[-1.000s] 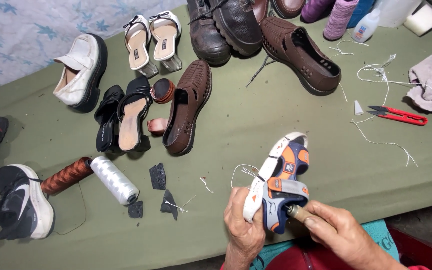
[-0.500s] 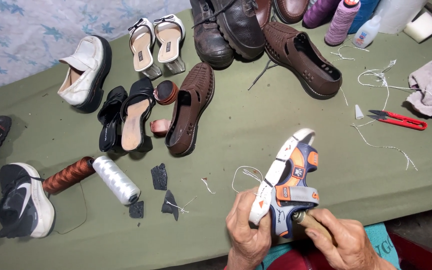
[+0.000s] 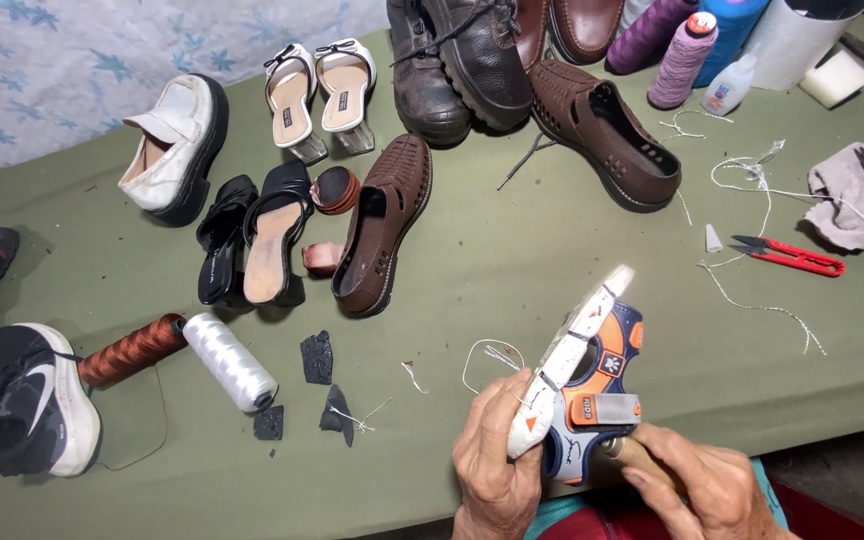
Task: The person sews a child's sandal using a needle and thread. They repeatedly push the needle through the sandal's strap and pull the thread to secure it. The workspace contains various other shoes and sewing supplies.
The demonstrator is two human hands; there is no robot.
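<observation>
Since the earlier head-camera frames, the small white, orange and navy sandal (image 3: 584, 385) has been tipped a little more upright, toe pointing away and up, and both hands have closed in more tightly around its heel end. From the head view, the left hand (image 3: 497, 465) is curled around the white sole edge, thumb and fingers wrapped so the sandal is held steady off the green table (image 3: 512, 250), with a loop of white thread (image 3: 492, 355) trailing just beside it. The right hand (image 3: 697, 480) is closed on a short wooden tool handle (image 3: 630, 452) pressed against the sandal's heel strap; the tool's tip is hidden behind the shoe, so its kind cannot be told. Holding the sole sideways seems to expose the seam between upper and sole to the tool. Spread out well apart on the table lie a white thread spool (image 3: 232, 362) touching a copper-coloured spool (image 3: 132, 350), brown woven shoes (image 3: 384, 225), black sandals (image 3: 257, 240), and red snips (image 3: 787, 255) near loose thread.
</observation>
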